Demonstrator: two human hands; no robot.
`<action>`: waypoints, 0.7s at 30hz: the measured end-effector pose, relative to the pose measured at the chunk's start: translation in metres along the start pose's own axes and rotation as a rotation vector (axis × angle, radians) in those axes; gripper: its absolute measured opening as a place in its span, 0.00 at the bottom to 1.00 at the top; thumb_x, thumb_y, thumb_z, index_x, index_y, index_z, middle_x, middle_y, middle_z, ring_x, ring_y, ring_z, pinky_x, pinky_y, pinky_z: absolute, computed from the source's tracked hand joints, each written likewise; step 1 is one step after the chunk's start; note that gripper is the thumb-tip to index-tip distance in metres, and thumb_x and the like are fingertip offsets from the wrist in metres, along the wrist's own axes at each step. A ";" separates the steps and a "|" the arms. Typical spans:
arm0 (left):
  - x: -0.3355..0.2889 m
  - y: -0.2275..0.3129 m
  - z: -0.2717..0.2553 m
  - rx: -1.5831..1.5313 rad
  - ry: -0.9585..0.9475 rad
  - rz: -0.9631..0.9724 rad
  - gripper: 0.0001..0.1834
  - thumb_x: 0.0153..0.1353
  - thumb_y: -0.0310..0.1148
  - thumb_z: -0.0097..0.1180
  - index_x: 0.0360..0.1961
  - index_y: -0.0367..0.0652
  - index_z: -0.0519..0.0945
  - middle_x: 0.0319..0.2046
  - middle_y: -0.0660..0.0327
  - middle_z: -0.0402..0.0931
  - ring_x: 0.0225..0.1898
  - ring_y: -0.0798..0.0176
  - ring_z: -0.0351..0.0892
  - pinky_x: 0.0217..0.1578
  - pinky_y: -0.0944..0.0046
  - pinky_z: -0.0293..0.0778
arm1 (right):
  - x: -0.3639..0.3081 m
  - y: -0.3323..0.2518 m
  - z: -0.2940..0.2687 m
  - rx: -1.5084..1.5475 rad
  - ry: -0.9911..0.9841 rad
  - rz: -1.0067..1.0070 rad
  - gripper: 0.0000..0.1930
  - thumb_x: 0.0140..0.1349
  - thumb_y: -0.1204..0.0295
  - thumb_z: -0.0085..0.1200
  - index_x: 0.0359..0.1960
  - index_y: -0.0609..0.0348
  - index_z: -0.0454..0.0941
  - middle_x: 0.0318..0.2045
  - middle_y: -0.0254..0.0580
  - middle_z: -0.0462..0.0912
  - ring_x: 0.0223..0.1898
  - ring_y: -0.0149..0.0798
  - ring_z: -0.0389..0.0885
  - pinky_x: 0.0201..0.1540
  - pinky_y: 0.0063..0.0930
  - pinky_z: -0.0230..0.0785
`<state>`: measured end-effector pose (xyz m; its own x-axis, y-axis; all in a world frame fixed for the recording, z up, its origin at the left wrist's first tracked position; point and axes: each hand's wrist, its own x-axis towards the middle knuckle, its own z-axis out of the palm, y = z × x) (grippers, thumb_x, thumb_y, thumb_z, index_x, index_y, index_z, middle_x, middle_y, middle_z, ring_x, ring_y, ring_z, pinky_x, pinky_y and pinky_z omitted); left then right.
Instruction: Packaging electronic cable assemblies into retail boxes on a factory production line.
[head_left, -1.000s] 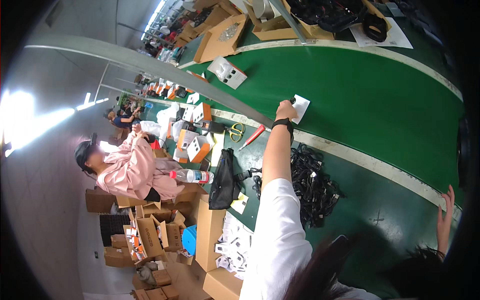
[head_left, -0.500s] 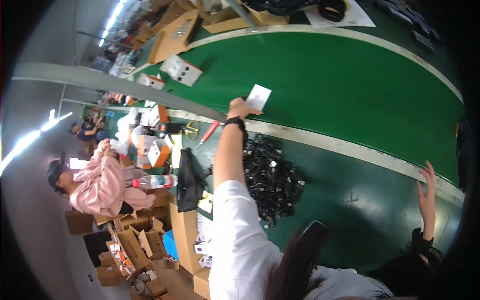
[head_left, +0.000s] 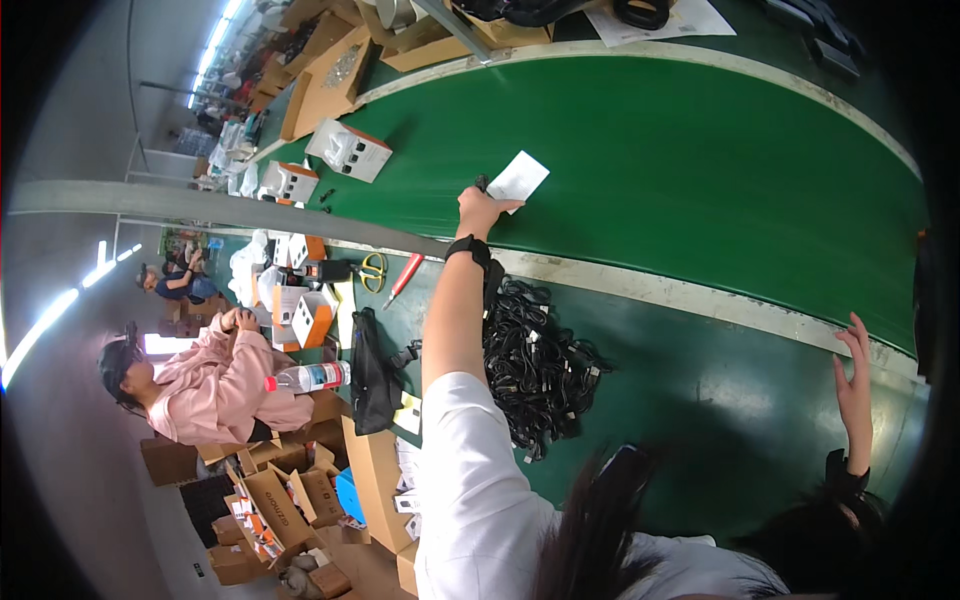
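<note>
Green belt (head_left: 700, 150) runs ahead. My left hand (head_left: 480, 208) pinches a white card (head_left: 519, 180) over it by one corner; thin, light, easily creased, best held at the edge. My right hand (head_left: 856, 375) rests open, empty, on the bench.

Left arm stretched forward, left grip (head_left: 482, 208) pinched closed; right hand (head_left: 857, 385) open, fingers spread.

Over the last second the left hand (head_left: 482, 207), arm outstretched, has carried the white card (head_left: 519, 180) farther out over the green conveyor belt (head_left: 700, 150). The right hand (head_left: 856, 375), formerly low at the belt's near edge, now stands raised with fingers spread.
</note>
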<state>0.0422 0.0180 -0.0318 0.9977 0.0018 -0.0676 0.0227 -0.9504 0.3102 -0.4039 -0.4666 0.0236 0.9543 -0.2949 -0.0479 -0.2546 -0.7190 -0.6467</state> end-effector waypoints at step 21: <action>-0.235 -0.013 -0.200 -0.265 -0.434 0.191 0.23 0.37 0.33 0.69 0.17 0.44 0.61 0.16 0.69 0.62 0.21 0.74 0.61 0.21 0.70 0.62 | -0.041 -0.017 -0.027 -0.037 0.055 -0.071 0.16 0.54 0.84 0.42 0.46 0.59 0.67 0.60 0.45 0.59 0.61 0.45 0.56 0.63 0.33 0.45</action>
<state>-0.1796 0.0920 0.1693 0.8691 -0.3452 -0.3543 -0.0854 -0.8102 0.5799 -0.4431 -0.4591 0.0575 0.9603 -0.2763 0.0397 -0.1935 -0.7615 -0.6186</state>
